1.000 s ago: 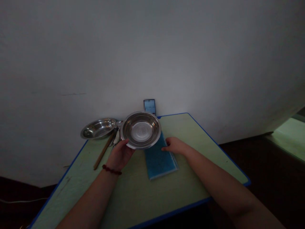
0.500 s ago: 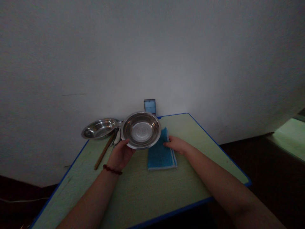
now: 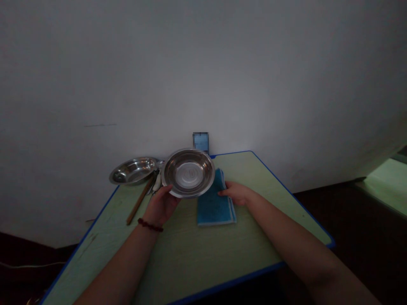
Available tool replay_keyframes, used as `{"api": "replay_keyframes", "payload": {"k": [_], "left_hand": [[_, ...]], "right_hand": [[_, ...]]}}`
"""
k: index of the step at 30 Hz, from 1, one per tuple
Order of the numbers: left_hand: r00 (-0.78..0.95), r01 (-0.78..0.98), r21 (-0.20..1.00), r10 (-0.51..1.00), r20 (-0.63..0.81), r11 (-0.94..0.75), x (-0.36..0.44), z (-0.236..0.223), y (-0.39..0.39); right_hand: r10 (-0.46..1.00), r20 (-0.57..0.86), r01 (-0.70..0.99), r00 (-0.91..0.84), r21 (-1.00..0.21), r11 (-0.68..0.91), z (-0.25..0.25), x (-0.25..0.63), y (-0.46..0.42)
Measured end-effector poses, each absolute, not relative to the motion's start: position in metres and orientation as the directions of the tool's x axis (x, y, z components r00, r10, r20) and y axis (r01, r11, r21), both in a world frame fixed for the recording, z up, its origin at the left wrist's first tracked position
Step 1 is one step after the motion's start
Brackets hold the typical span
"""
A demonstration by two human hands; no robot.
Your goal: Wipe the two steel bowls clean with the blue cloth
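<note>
My left hand grips a round stainless steel basin by its near left rim, thumb over the edge. The basin is tilted toward me and shows its bare inside. To its right, my right hand pinches the right edge of a folded blue towel with white borders. The basin's right side covers part of the towel. Some of the right hand's fingers are hidden behind the cloth.
A second steel basin stands at the table's back left. Beside it lie a wooden-handled tool and some partly hidden utensils. A small pixelated screen leans against the wall. The green table has a blue edge.
</note>
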State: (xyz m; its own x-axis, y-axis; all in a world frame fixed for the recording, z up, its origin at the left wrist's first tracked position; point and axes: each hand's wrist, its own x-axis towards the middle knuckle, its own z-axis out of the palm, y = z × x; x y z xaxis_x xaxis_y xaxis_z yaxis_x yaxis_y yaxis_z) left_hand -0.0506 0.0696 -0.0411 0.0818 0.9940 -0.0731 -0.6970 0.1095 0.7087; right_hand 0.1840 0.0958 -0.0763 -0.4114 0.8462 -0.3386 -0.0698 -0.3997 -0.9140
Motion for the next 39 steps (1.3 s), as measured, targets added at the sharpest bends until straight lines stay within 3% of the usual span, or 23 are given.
{"api": "replay_keyframes", "payload": {"k": [17,39], "left_hand": [[0.096,-0.701,0.705,0.994,-0.052,0.105,-0.051,-0.040,0.071],[0.076,-0.679,0.725,0.993,-0.089,0.117,-0.051,-0.036,0.069]], "right_hand": [[0.853,-0.368,-0.209,-0.369,-0.862,-0.462,-0.080,0.187,0.103],[0.852,-0.365,-0.240,-0.376,-0.849,-0.470,-0.072,0.192,0.102]]}}
